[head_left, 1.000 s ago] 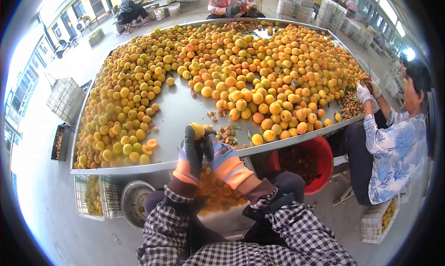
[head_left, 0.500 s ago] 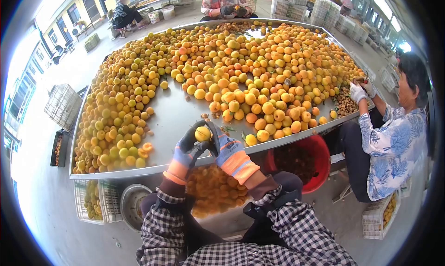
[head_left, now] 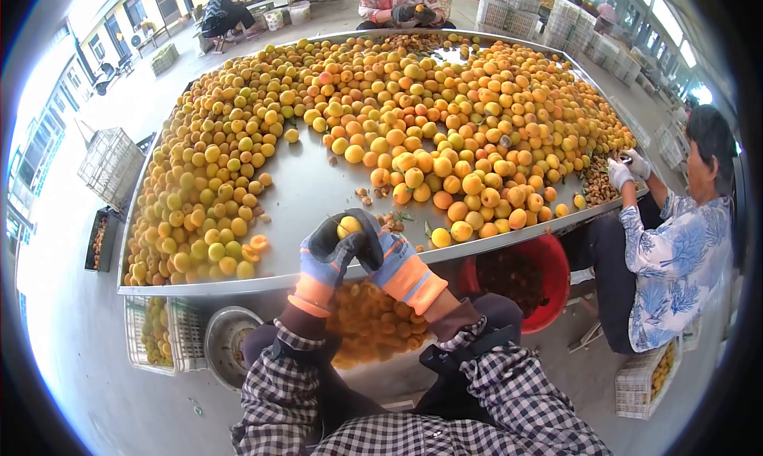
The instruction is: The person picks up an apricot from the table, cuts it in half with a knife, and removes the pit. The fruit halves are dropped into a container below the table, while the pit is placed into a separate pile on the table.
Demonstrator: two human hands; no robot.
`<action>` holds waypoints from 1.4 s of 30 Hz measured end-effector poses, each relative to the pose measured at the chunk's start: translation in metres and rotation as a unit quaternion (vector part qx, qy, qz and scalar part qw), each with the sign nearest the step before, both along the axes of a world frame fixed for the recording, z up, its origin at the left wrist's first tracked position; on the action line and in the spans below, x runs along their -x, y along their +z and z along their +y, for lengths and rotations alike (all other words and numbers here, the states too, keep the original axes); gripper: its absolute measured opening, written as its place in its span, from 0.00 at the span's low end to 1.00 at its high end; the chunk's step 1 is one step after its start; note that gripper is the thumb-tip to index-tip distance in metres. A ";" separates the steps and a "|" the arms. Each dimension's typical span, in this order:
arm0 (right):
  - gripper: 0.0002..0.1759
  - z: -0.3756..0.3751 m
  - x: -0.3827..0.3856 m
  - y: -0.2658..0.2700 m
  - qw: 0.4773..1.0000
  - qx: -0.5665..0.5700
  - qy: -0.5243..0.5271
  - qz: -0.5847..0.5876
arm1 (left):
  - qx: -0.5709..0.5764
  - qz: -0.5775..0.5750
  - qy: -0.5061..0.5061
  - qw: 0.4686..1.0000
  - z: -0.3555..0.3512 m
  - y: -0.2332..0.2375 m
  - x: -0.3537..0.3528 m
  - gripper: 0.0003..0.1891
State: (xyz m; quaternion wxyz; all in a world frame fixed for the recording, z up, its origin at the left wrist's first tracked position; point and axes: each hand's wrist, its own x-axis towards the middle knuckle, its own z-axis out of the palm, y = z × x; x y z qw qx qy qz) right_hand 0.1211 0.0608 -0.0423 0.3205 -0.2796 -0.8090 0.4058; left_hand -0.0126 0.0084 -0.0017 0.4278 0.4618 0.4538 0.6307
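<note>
A yellow apricot is held up between my gloved hands, just over the near edge of the metal table. My left hand is closed around its left side. From the right, my right hand presses its dark-coated fingers against the same apricot and partly covers it. Whether the right fingers also hold a small tool is hidden. Several pits and scraps lie on the table just beyond my hands, near the large heap of apricots.
Under the table edge are a container of apricot halves, a red tub, a metal basin and a white crate. A co-worker in white gloves sits at the right. Another person works across the table.
The whole view has shifted slightly. My right fingers have curled further over the apricot, and less of it shows. The co-worker at the right has moved their gloved hands a little.
</note>
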 end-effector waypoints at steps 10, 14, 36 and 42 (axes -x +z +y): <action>0.21 -0.009 -0.011 0.038 0.991 -0.067 -0.038 0.111 | -0.020 0.024 -0.017 0.999 -0.004 0.014 -0.006 0.19; 0.23 -0.010 -0.012 0.036 0.992 -0.033 -0.024 0.119 | 0.004 0.015 -0.021 1.000 -0.008 0.021 -0.008 0.18; 0.27 0.010 -0.037 0.041 0.978 0.127 -0.015 0.162 | 0.007 0.130 -0.068 0.989 -0.031 0.029 -0.022 0.23; 0.21 0.016 -0.030 0.033 0.954 0.180 -0.081 0.225 | 0.074 -0.102 -0.083 0.989 -0.018 0.038 -0.006 0.24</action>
